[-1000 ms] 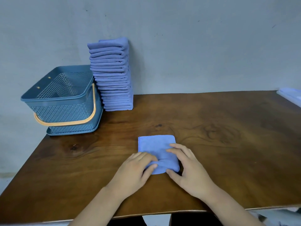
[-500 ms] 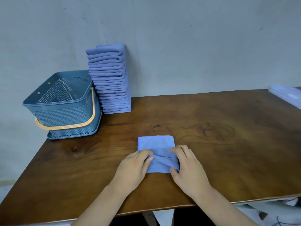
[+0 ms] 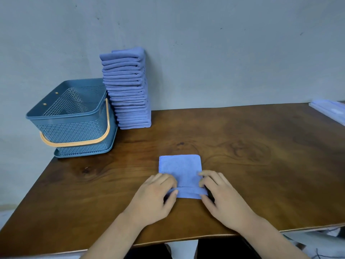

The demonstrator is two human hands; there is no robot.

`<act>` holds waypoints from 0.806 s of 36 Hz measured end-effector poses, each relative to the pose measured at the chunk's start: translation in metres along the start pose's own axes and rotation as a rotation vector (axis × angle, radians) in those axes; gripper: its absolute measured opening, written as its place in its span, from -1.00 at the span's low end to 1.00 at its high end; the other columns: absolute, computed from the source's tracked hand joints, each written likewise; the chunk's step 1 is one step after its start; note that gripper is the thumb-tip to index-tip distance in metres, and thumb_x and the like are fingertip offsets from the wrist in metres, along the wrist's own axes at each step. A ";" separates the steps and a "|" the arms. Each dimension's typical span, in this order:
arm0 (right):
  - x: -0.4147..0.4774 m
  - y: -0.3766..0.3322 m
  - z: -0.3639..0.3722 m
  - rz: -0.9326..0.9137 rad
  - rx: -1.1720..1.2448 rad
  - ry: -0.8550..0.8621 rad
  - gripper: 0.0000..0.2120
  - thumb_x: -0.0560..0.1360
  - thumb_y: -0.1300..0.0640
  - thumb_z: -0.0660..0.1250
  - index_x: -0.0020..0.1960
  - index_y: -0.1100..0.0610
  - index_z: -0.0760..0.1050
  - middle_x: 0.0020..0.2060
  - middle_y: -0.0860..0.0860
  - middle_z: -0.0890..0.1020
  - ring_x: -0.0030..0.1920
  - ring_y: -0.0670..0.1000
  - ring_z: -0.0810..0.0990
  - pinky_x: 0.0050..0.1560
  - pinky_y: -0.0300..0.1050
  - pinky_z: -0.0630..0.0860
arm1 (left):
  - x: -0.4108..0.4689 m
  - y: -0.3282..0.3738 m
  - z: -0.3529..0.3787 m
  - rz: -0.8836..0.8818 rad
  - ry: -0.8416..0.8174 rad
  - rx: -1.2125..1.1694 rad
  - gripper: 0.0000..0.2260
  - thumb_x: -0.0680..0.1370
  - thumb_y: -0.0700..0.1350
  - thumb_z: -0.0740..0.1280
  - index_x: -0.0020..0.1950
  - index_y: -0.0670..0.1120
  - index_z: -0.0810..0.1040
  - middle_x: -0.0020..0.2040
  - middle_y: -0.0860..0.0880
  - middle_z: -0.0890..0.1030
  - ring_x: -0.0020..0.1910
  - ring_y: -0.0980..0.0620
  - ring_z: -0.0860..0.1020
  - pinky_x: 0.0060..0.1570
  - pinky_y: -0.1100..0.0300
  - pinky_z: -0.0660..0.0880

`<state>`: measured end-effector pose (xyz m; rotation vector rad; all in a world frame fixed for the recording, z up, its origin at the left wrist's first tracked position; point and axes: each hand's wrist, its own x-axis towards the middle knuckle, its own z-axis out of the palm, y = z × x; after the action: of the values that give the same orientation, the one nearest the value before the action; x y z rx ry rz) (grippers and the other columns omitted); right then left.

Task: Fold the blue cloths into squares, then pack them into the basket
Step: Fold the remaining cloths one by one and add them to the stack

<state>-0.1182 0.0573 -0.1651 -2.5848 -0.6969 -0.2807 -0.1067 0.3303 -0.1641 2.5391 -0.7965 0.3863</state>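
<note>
A small folded blue cloth (image 3: 181,169) lies on the wooden table (image 3: 242,165) near its front edge. My left hand (image 3: 156,195) pinches the cloth's near left corner between thumb and fingers. My right hand (image 3: 222,195) pinches the near right corner the same way. The near edge forms a narrow folded band between the hands. The blue perforated basket (image 3: 74,118) with an orange handle stands at the table's back left and looks to hold nothing. A tall stack of folded blue cloths (image 3: 127,88) leans on the wall right beside the basket.
A pile of flat pale blue cloths (image 3: 330,111) lies at the table's far right edge. The grey wall runs directly behind the table. Bare wood spreads between the hands and the stack.
The hands have slid apart to the cloth's near corners, and the rumpled near edge is now a straight folded band.
</note>
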 end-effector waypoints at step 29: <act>0.055 0.016 -0.009 0.320 0.186 -0.069 -0.38 0.53 -0.43 0.33 0.54 -0.30 0.34 0.51 -0.43 0.27 0.56 -0.30 0.19 0.48 -0.21 0.25 | 0.027 -0.047 -0.003 -0.338 -0.034 -0.366 -0.53 0.69 0.20 0.27 0.60 0.22 0.34 0.56 0.39 0.28 0.59 0.35 0.15 0.61 0.09 0.22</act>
<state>-0.0632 0.0642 -0.1463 -2.4861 -0.3061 -0.0236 -0.0577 0.3539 -0.1667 2.2782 -0.3908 0.0771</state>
